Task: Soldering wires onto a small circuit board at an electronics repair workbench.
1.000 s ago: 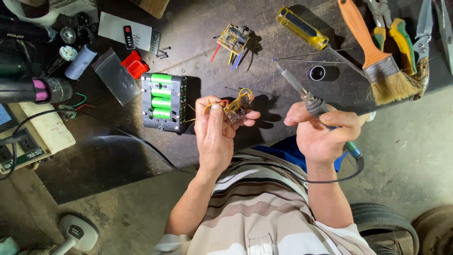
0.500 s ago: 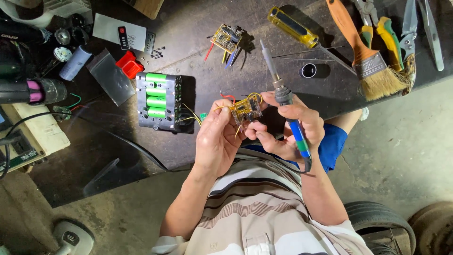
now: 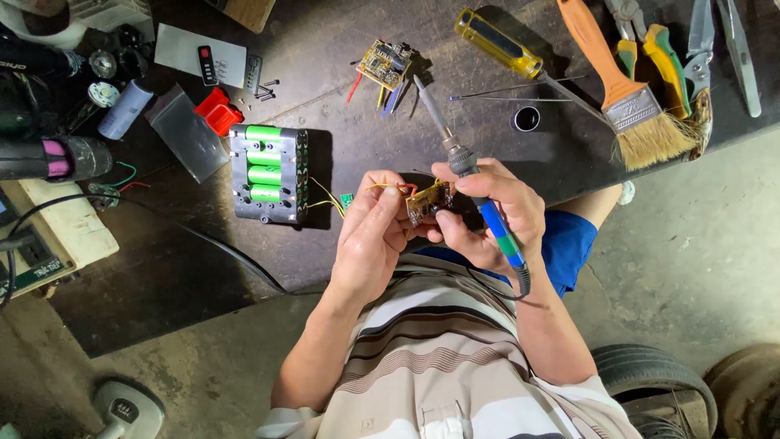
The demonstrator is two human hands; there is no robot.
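My left hand (image 3: pixel 372 236) pinches a small brown circuit board (image 3: pixel 428 202) with yellow and red wires, held just over the near edge of the dark workbench (image 3: pixel 341 154). My right hand (image 3: pixel 491 215) grips a soldering iron (image 3: pixel 463 162) by its blue and green handle, tip pointing away from me, while its fingers also touch the board. The yellow wires run left toward a grey battery pack with green cells (image 3: pixel 268 172) lying on the bench.
A second circuit board (image 3: pixel 385 63) lies further back. A yellow-handled screwdriver (image 3: pixel 500 42), an orange-handled brush (image 3: pixel 630 89), pliers (image 3: pixel 662 57) and a small black ring (image 3: pixel 526 119) are at the right. A red part (image 3: pixel 217 110), screws and a heat gun (image 3: pixel 49 158) sit at the left.
My right hand has swung in from the right with the soldering iron and now meets my left hand at the board. The board has dropped a little toward me.
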